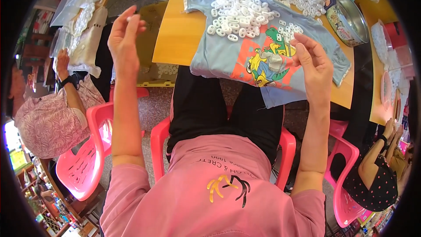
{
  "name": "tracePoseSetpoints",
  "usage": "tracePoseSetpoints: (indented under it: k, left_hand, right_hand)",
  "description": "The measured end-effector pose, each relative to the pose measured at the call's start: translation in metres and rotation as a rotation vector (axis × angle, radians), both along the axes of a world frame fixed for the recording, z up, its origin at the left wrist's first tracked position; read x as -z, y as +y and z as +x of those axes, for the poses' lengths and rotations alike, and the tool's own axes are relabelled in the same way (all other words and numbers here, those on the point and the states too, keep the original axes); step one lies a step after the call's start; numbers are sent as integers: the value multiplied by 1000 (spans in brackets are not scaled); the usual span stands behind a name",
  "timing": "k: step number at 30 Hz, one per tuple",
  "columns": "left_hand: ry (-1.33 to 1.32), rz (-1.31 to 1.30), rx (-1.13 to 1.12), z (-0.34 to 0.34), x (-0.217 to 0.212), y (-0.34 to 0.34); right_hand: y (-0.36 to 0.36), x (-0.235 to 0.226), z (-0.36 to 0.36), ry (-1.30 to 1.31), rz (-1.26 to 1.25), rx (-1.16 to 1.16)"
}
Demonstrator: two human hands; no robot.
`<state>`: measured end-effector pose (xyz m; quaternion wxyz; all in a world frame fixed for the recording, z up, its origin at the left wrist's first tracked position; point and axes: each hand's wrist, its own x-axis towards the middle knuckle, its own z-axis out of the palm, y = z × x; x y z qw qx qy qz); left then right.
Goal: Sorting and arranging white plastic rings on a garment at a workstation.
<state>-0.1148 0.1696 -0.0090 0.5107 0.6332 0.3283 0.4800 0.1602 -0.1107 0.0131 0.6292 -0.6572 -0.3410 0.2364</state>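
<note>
Left hand point(125, 33) raised, pinching a small white ring point(128, 18); right hand point(312, 63) half-curled, grip unclear, over blue shirt point(228, 52).

Cramped workroom, daylight at left.
Yellow wooden table point(177, 39), pink plastic chairs point(83, 166), speckled floor point(153, 105), cluttered shelves point(48, 210).

We see small white plastic rings point(239, 15) heaped loosely on a pale blue shirt point(228, 52) with a cartoon dinosaur print. The shirt lies spread flat, its lower edge hanging over the near edge. A few rings sit apart just beside the print; one tiny white ring point(129, 18) is pinched up, well left of the shirt.
</note>
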Motion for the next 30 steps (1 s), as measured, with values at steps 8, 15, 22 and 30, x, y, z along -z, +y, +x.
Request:
tracePoseSetpoints:
  k: [8, 15, 22, 30]
  left_hand:
    - [233, 204, -329, -41, 38, 4]
    - [59, 231, 254, 30, -11, -104]
    - [-73, 54, 622, 98, -8, -159]
    - [-109, -327, 595, 134, -1, -169]
  right_hand:
    - [4, -2, 16, -595, -182, 142]
    - [16, 9, 23, -796, -290, 51]
    - [29, 7, 28, -1069, -378, -80]
    - [27, 3, 21, -308, -171, -82]
